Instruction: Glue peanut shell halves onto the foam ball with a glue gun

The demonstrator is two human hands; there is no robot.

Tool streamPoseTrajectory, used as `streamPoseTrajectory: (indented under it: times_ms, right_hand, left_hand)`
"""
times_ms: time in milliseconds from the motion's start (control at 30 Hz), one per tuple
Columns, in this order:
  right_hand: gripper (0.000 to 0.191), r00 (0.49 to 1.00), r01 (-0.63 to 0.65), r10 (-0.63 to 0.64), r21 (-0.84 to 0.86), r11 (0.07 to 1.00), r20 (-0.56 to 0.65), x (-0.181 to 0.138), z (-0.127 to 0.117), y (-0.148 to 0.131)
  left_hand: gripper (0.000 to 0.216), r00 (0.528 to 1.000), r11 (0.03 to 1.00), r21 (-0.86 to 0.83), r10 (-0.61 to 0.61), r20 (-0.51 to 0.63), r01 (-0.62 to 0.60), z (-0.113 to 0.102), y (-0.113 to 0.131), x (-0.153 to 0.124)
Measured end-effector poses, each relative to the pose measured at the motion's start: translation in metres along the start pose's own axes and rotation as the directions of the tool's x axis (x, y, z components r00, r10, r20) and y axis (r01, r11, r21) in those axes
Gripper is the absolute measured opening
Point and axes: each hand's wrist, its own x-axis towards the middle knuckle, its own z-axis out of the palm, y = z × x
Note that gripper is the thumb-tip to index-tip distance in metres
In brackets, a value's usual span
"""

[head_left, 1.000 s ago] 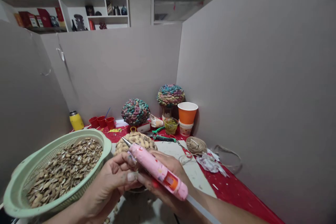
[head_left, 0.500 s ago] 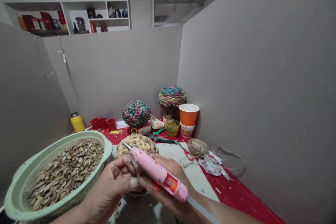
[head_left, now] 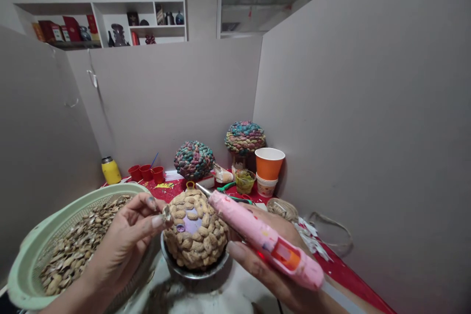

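gripping the pink glue gun (head_left: 265,238), the right hand (head_left: 257,270) holds it slanted, nozzle pointing up-left. the left hand (head_left: 125,243) pinches a shell (head_left: 167,213).

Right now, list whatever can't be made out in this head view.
Head view:
- shell pinched by the left hand: tiny, blurred.
- right hand: largely hidden under the glue gun.
- metal bowl: mostly covered by the shell-covered ball.
- shelf items: too small.

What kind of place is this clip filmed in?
Probably a small partitioned craft booth: the right hand holds a pink glue gun by a shell-covered ball, the left hand pinches a shell, and painted shell balls stand behind.
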Motion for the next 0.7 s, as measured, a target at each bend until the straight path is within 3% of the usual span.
streamPoseTrajectory:
  times_ms: [133,300,500,700]
  right_hand:
    - [0.02,0.994,0.108,-0.108,-0.049,0.993,0.011,0.002,0.002,0.008]
    - [0.041,0.971,0.231,-0.237,-0.137,0.963,-0.036,0.002,0.016,0.022]
    - [0.037,0.969,0.24,-0.216,-0.247,0.939,0.118,-0.002,0.017,0.024]
    - [0.033,0.959,0.284,-0.269,-0.237,0.929,0.092,-0.002,0.02,0.024]
  left_hand:
    - [0.025,0.999,0.999,-0.019,-0.045,0.028,0.045,0.003,-0.004,0.001]
    - [0.026,0.992,0.994,-0.031,-0.103,0.067,0.105,0.01,-0.008,0.001]
    - [0.026,0.986,0.987,-0.058,-0.142,0.09,0.147,0.007,-0.008,0.001]
    - [0.023,0.983,0.986,-0.069,-0.146,0.107,0.154,0.007,-0.009,-0.001]
